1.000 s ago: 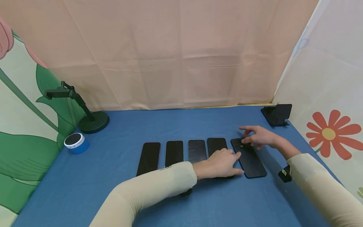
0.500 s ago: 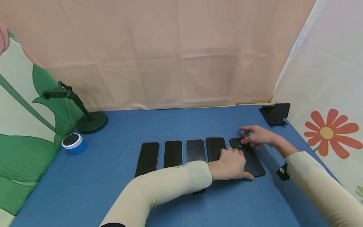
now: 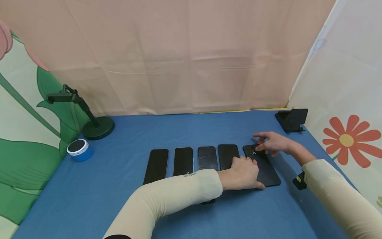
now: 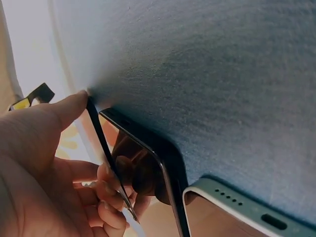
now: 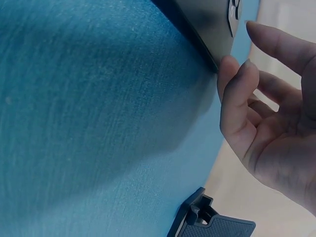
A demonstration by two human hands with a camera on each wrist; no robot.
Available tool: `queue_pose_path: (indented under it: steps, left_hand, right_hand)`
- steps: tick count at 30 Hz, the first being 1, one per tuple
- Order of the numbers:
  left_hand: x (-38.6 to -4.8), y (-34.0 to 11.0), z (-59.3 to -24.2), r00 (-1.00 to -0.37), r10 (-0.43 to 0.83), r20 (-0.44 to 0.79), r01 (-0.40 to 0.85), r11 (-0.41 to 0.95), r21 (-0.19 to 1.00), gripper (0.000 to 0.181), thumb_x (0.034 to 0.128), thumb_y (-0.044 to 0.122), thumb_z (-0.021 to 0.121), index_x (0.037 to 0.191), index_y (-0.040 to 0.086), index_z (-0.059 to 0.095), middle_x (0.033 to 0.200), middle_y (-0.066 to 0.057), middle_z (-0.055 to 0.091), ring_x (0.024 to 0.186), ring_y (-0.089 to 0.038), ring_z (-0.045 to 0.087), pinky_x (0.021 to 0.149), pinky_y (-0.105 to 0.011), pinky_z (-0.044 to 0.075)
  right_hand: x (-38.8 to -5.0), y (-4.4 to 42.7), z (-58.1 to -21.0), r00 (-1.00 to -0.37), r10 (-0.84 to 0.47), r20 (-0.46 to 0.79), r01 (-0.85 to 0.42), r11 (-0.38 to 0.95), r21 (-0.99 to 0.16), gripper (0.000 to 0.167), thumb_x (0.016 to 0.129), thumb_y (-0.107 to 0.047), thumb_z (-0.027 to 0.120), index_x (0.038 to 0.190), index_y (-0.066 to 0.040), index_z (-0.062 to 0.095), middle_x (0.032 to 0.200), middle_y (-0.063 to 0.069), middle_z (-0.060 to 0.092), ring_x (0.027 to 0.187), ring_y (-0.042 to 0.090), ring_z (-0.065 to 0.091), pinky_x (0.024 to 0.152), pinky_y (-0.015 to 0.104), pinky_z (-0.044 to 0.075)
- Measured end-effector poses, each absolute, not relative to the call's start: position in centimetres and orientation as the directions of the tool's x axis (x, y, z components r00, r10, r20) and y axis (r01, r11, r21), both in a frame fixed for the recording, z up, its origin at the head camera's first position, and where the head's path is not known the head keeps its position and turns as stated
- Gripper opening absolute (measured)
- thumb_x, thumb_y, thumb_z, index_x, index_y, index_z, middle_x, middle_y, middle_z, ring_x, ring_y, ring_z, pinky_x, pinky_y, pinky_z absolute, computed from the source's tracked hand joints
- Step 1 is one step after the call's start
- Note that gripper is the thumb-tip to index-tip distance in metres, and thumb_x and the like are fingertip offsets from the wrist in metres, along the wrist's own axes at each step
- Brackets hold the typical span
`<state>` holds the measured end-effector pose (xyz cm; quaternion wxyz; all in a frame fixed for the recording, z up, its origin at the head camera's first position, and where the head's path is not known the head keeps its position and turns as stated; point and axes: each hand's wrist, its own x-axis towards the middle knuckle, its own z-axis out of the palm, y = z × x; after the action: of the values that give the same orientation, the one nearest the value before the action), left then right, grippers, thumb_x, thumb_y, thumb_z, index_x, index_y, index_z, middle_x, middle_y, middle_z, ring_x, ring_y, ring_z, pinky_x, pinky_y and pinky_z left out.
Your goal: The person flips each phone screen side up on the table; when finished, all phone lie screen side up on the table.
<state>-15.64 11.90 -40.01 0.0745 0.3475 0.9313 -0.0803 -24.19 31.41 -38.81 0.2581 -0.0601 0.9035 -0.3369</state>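
A black smartphone (image 3: 265, 170) lies back up at the right end of a row of phones. My left hand (image 3: 241, 174) is at its left long edge. In the left wrist view, the left thumb is at one corner of that phone and the other fingers curl at its edge. The right hand (image 3: 273, 145) is at its far end, index finger stretched out past the top edge. In the right wrist view, bent fingertips (image 5: 242, 81) touch its corner while the thumb stands apart. Left of it, a second black phone (image 3: 228, 154) is partly covered by my left hand.
Three more phones lie leftward, screens dark: a left one (image 3: 157, 164), a middle one (image 3: 183, 159) and one nearer my hand (image 3: 207, 157). A dark folding stand (image 3: 292, 119) is back right. A dark green stand with a round base (image 3: 99, 128) and a blue-and-white round object (image 3: 80, 150) are left.
My left hand has moved right, from over the second phone onto the left edge of the rightmost smartphone. The right hand has stayed almost in place, and the phones have not visibly shifted.
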Motion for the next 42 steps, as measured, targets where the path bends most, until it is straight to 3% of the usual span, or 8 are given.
queue_pose_path:
  steps: [7,11,16,22,35,42]
  left_hand:
    - [-15.4,12.2,-40.3,-0.747,0.638,-0.186,0.662,0.739,-0.125,0.088,0.0812,0.085,0.049,0.144,0.023,0.054,0.128,0.006,0.062,0.111,-0.016,0.06,0.09,-0.037,0.052]
    - [-15.4,12.0,-40.1,-0.747,0.637,-0.191,0.663,0.738,-0.129,0.084,0.0816,0.083,0.052,0.14,0.023,0.057,0.122,0.005,0.064,0.109,-0.014,0.061,0.088,-0.037,0.053]
    - [-15.4,11.4,-39.6,-0.747,0.625,-0.229,0.657,0.747,-0.103,0.086,0.0826,0.081,0.054,0.147,0.024,0.05,0.134,0.006,0.061,0.119,-0.016,0.06,0.091,-0.039,0.053]
    - [-15.3,11.1,-40.0,-0.75,0.629,-0.205,0.655,0.75,-0.098,0.09,0.0825,0.084,0.049,0.15,0.025,0.046,0.139,0.005,0.058,0.122,-0.017,0.058,0.091,-0.039,0.053]
    - [-15.7,11.2,-40.6,-0.769,0.609,-0.197,0.63,0.774,-0.064,0.095,0.0778,0.086,0.054,0.151,0.025,0.046,0.138,0.007,0.059,0.123,-0.014,0.059,0.088,-0.034,0.054]
    - [-15.9,11.0,-40.6,-0.752,0.626,-0.206,0.643,0.766,-0.021,0.096,0.0792,0.084,0.054,0.153,0.024,0.042,0.139,0.007,0.059,0.122,-0.013,0.06,0.084,-0.03,0.056]
  right_hand:
    - [-24.3,31.4,-38.8,-0.851,-0.284,-0.441,0.073,0.768,-0.636,0.074,0.095,-0.025,0.067,0.156,-0.002,0.03,0.122,0.019,0.051,0.071,0.02,0.055,0.052,0.032,0.046]
    - [-24.3,31.4,-38.5,-0.843,-0.29,-0.452,0.079,0.765,-0.639,0.076,0.095,-0.024,0.067,0.156,0.0,0.028,0.108,0.015,0.056,0.068,0.019,0.054,0.052,0.032,0.045]
    - [-24.3,31.5,-38.3,-0.831,-0.294,-0.472,0.086,0.77,-0.632,0.078,0.096,-0.026,0.067,0.156,0.002,0.026,0.092,0.011,0.061,0.068,0.019,0.056,0.052,0.031,0.047]
    - [-24.3,31.8,-38.2,-0.818,-0.291,-0.497,0.116,0.761,-0.638,0.081,0.095,-0.028,0.068,0.156,0.001,0.025,0.094,0.011,0.062,0.069,0.018,0.057,0.053,0.031,0.048]
    - [-24.6,32.9,-38.6,-0.794,-0.287,-0.536,0.212,0.696,-0.686,0.075,0.097,-0.032,0.065,0.156,-0.003,0.027,0.108,0.011,0.058,0.069,0.016,0.049,0.057,0.031,0.047]
    - [-24.6,33.2,-38.8,-0.792,-0.277,-0.543,0.266,0.645,-0.717,0.071,0.097,-0.031,0.065,0.154,-0.005,0.032,0.086,0.005,0.051,0.066,0.014,0.046,0.057,0.029,0.046]
